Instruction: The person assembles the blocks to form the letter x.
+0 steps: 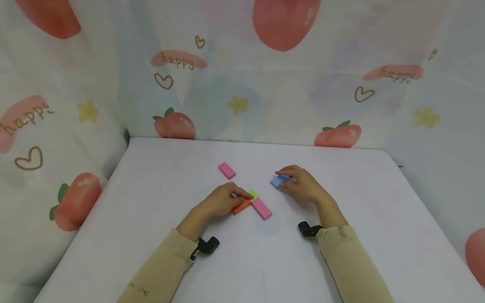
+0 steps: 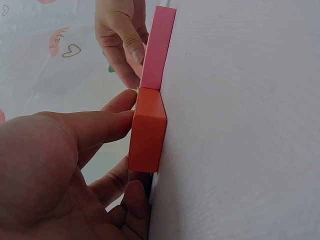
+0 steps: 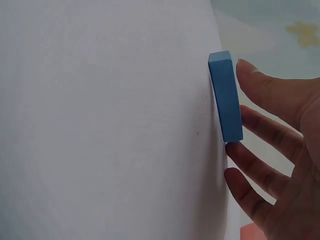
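My left hand lies on the left end of an orange block flat on the white table. In the left wrist view its fingers press the top of the orange block and the thumb curls at its near end. The block's far end butts against a pink block, with a small green block beside them. My right hand hovers over a blue block; its straight, spread fingers touch the top face of the blue block.
A second pink block lies alone farther back on the table. Printed fabric walls close in the back and both sides. The table's front edge runs near my sleeves.
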A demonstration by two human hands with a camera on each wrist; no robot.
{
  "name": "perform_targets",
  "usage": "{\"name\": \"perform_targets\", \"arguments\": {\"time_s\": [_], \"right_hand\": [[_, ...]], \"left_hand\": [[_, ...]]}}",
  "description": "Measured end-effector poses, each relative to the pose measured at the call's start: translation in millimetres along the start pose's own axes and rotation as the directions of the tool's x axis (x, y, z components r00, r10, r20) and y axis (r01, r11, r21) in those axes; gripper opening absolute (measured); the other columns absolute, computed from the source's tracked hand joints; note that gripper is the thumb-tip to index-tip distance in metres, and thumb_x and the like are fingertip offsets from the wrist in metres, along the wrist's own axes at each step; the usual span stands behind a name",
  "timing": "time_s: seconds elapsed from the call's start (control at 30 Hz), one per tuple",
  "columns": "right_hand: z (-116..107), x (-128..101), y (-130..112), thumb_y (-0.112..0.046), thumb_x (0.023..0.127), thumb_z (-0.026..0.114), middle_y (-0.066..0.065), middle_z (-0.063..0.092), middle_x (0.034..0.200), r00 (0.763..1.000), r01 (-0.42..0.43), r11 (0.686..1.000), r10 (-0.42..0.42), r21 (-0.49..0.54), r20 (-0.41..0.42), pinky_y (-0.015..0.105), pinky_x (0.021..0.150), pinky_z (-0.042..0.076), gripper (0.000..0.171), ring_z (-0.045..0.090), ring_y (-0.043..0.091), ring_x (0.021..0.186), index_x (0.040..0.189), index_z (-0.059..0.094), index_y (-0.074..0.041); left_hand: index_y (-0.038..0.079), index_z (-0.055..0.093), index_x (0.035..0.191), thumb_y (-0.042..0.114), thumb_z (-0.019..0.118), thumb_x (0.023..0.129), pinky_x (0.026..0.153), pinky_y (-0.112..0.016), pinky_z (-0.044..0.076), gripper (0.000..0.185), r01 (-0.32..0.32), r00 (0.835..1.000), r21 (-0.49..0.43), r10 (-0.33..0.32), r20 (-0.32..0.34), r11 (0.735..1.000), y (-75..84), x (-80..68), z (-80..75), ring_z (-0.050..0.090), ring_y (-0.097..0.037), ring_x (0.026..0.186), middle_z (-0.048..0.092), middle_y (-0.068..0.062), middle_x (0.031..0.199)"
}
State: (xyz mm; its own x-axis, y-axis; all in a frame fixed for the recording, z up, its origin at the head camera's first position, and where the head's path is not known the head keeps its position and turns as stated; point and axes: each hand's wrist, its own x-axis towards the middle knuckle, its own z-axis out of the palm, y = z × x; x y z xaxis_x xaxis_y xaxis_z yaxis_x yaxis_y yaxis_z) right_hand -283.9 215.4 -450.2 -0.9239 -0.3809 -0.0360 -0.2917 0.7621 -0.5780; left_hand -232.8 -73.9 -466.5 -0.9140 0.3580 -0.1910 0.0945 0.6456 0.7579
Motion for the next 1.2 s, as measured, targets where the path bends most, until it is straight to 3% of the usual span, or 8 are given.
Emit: {"name": "perform_targets", "arguments": {"time_s": [0.4,0.7,0.93,1.2], "right_hand": [[2,2,16,-0.028,0.089,0.071,0.005,0.054,0.134,1.000,0.023,1.000,-0.023,-0.010,-0.005,0.056,0.107,0.033,0.041,0.042,0.032,0.130,0.129,0.064,-0.021],[7,12,24,-0.030,0.086,0.074,0.002,0.056,0.128,0.998,0.064,0.998,-0.064,-0.026,0.003,0.051,0.102,0.036,0.038,0.043,0.028,0.124,0.123,0.068,-0.026],[7,11,20,-0.031,0.083,0.076,0.001,0.059,0.121,0.993,0.115,0.993,-0.116,-0.039,-0.012,0.047,0.099,0.037,0.033,0.046,0.025,0.118,0.116,0.071,-0.028],[6,9,16,-0.033,0.082,0.077,-0.001,0.058,0.121,0.993,0.120,0.992,-0.120,-0.038,-0.002,0.046,0.099,0.037,0.031,0.047,0.024,0.118,0.113,0.071,-0.031]], "left_hand": [[0.045,0.072,0.105,0.025,0.059,0.096,0.070,-0.029,0.046,0.025,-0.035,0.999,0.026,0.034,0.023,0.999,1.5,3.1,-0.7,0.053,-0.014,0.086,0.059,0.010,0.105],[0.048,0.071,0.105,0.026,0.058,0.096,0.070,-0.029,0.046,0.026,-0.006,1.000,0.032,0.005,0.019,0.999,-2.8,4.1,-1.7,0.053,-0.014,0.086,0.057,0.011,0.102],[0.045,0.072,0.105,0.026,0.059,0.096,0.071,-0.029,0.046,0.025,-0.004,1.000,0.033,0.004,0.008,0.999,-1.9,1.0,-1.0,0.052,-0.014,0.087,0.057,0.011,0.101],[0.046,0.071,0.105,0.027,0.059,0.096,0.072,-0.030,0.046,0.025,-0.012,1.000,0.030,0.012,0.011,0.999,-1.8,4.2,0.7,0.052,-0.014,0.089,0.057,0.012,0.104]]}}
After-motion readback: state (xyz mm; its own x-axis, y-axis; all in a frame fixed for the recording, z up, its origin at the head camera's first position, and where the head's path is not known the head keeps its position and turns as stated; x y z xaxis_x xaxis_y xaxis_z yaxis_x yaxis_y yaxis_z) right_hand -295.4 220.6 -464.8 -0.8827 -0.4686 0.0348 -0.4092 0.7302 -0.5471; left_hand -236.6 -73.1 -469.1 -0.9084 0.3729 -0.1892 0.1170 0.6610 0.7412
